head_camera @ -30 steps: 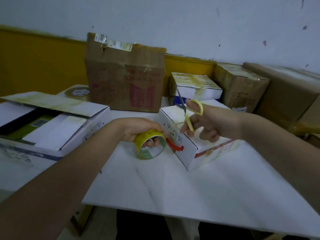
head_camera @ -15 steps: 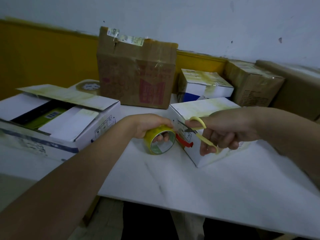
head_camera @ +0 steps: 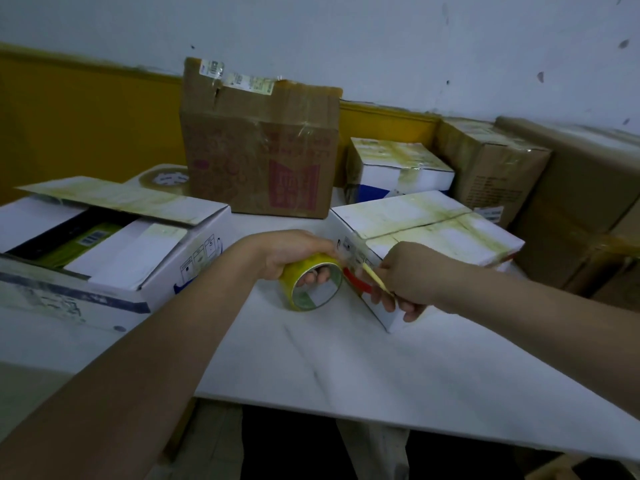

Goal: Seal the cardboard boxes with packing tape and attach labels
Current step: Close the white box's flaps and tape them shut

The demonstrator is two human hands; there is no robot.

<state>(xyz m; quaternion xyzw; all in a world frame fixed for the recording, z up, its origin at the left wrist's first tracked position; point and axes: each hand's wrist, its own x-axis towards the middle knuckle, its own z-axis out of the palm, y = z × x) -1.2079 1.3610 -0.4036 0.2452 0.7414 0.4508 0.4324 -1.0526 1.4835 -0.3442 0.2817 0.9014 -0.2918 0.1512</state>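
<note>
Yellow tape roll [head_camera: 313,284]: gripped by the left hand [head_camera: 294,252], fingers through its core, resting on the white table [head_camera: 381,368].
Right hand [head_camera: 405,280]: curled round yellow-handled scissors [head_camera: 375,278], at the box corner.
White box [head_camera: 429,237]: flaps closed, touching both hands, just right of the roll.
Open white box [head_camera: 114,244]: left, apart.

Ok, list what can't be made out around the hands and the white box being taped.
All in the head view:
- Scissors: only a blurred yellow strip shows; the right hand covers the rest, so the blades' position is unclear.
- Tape strip between tape roll and white box: motion blur hides whether it is cut.
- Printing on the box side: too small and smeared to read.
- Left hand: its fingertips vanish inside the roll.
</note>
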